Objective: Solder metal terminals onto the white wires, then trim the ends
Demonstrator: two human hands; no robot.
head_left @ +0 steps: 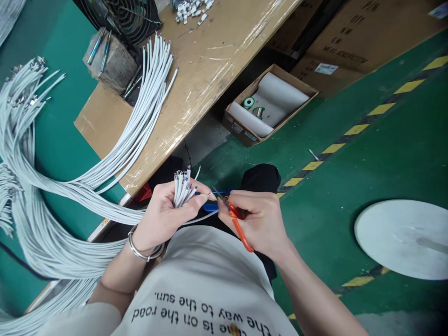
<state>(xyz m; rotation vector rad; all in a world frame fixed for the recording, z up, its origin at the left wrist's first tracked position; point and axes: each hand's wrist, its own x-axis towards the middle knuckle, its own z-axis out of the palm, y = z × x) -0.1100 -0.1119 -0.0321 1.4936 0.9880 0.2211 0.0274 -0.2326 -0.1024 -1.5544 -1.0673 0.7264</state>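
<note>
1. The bench [210, 60] ended in a slanting edge, and both hands worked just off it, over the person's lap.
2. Green floor [381, 158] spread beyond the right hand [261, 219], crossed by yellow-and-black tape [334, 148]; a round white stool [402, 238] stood well apart from the right arm.
3. A big carton [346, 35] carried printed "P/N", "QTY", "NW", "GW" and "MEAS", with a white label [326, 68] too small to read.
4. The shirt [217, 270] bore, upside down to the camera, "on the road" and "the way to the sun."
5. The left hand [166, 210] was closed around white cables [183, 190], their ends standing above the fist; its thumb and finger pinched one end apart from the rest.
6. The right hand gripped orange-handled scissors [241, 231], blades near that pinched end.
7. The cables trailed left from the fist, over the bench edge; another bunch [140, 126] lay across the bench, and more hung over the edge below.
8. Near that bunch's tips stood a block [117, 70] with pen-like tools [105, 51] on it, a black fan [129, 16] and white connectors [192, 9].
9. A small open box [245, 135] beside the bench held two spools [248, 103].
</note>
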